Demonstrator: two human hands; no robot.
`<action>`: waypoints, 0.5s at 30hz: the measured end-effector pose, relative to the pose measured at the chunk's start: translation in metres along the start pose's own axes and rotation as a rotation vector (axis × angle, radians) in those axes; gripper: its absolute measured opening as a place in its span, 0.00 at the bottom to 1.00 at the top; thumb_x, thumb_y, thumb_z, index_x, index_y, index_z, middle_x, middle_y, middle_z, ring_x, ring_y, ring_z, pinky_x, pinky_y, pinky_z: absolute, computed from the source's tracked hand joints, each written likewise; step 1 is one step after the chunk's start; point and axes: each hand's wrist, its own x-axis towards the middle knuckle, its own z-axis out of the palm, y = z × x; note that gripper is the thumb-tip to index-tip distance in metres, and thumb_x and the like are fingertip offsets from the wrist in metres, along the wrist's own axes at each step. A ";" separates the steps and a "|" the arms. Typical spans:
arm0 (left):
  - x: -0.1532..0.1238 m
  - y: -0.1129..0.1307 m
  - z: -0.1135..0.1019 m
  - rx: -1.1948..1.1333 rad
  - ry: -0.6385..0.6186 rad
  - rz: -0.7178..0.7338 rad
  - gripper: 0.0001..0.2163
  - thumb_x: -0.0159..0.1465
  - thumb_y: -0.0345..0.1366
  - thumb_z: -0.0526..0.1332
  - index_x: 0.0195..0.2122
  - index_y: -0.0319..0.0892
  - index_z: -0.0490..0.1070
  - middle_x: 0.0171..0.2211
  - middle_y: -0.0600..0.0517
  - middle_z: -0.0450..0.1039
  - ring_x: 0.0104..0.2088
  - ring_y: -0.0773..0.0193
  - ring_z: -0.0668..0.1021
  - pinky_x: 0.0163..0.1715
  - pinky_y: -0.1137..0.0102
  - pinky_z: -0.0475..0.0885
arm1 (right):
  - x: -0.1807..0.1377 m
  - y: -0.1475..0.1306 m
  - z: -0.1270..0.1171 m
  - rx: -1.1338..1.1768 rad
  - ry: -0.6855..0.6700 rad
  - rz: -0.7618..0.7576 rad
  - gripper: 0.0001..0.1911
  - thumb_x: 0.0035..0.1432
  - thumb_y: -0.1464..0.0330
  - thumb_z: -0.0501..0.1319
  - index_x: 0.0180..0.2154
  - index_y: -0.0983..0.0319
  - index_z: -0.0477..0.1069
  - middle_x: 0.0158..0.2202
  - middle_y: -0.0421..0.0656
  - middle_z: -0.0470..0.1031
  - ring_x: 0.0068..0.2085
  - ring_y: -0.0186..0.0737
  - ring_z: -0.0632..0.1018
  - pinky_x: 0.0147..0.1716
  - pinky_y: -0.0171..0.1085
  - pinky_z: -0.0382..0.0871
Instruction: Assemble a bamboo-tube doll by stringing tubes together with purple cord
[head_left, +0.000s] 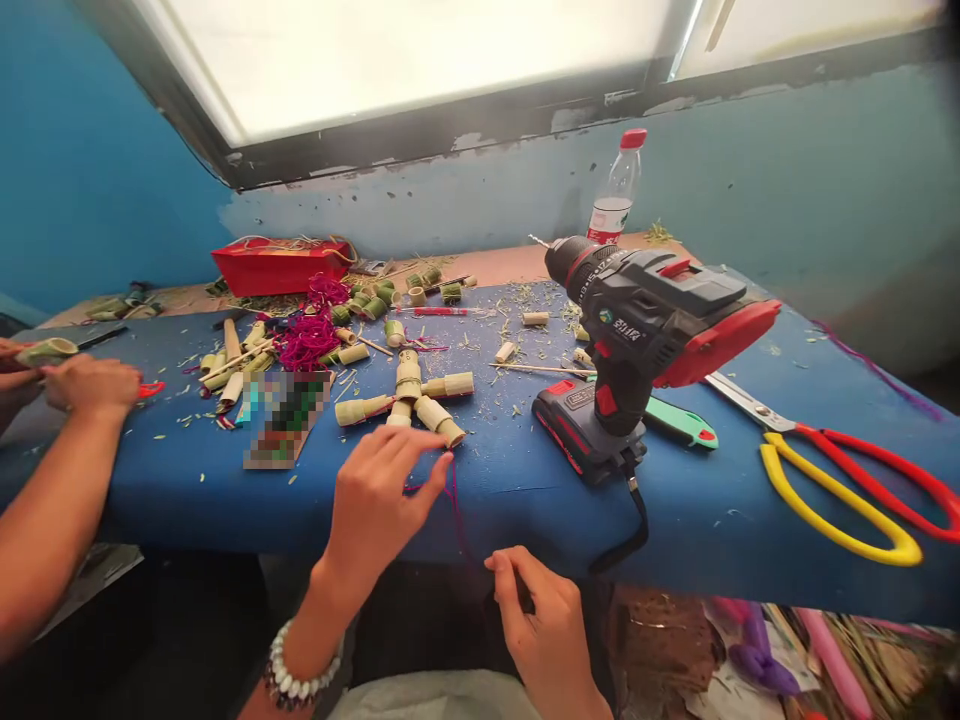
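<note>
Several short bamboo tubes (409, 385) are joined into a small figure that lies on the blue table, with arms and legs spread out. My left hand (382, 495) is at the figure's lower right tube (441, 420), thumb and forefinger tips close together on a thin purple thread (457, 510). The thread runs down from there towards my right hand (544, 620), in front of the table edge. My right thumb and forefinger are pinched at its lower end, where it is hard to see. Part of the figure is hidden behind my left hand.
A cordless drill (622, 330) stands to the right, with a green-handled cutter (682, 422) and large scissors (780, 430) beyond. Behind are magenta yarn (311, 335), a red box (277, 268) and a bottle (619, 190). A co-worker's hands (90, 385) hold bamboo at left.
</note>
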 end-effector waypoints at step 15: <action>0.057 -0.065 0.002 0.083 -0.564 0.472 0.17 0.68 0.25 0.62 0.56 0.42 0.73 0.55 0.50 0.79 0.58 0.51 0.74 0.58 0.53 0.72 | 0.105 -0.021 0.000 -0.261 -0.091 0.109 0.14 0.70 0.72 0.53 0.48 0.62 0.77 0.41 0.45 0.81 0.37 0.42 0.82 0.32 0.37 0.66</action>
